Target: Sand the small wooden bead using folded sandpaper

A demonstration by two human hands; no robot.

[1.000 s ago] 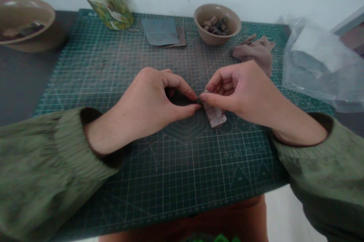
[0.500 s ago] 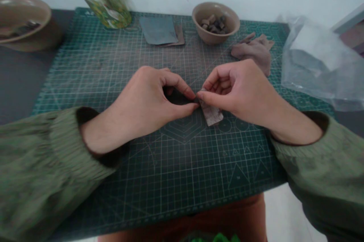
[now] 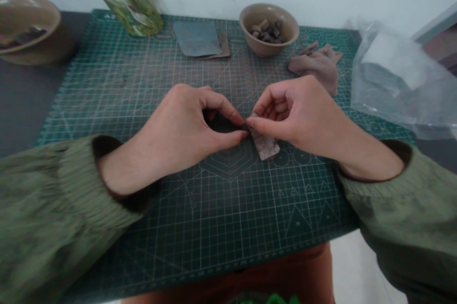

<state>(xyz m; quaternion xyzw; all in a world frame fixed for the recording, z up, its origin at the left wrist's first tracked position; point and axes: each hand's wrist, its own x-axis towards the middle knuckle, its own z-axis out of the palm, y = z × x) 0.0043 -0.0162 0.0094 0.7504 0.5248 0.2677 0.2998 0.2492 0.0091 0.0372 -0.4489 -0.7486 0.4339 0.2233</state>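
My left hand [image 3: 185, 128] pinches a small dark piece [image 3: 246, 127] between thumb and index finger; most of it is hidden by the fingertips. Against that piece, my right hand [image 3: 289, 113] is closed on a worn, greyish strip of sandpaper [image 3: 264, 146], its thumb pressing on the upper end. The strip's lower end sticks out below the right thumb, tilted towards me. Both hands meet just above the green cutting mat [image 3: 221, 209], fingertips almost touching.
Behind the hands stand a bowl of small blocks [image 3: 268, 47], blue-grey sheets [image 3: 198, 40] and a pump bottle [image 3: 137, 9]. A crumpled brown cloth [image 3: 316, 67] and clear plastic bag [image 3: 396, 80] lie to the right. A larger bowl [image 3: 43, 44] is at far left.
Both hands keep the same pinch in nearly the same place. The whole view has shifted slightly, so everything appears a little further left.
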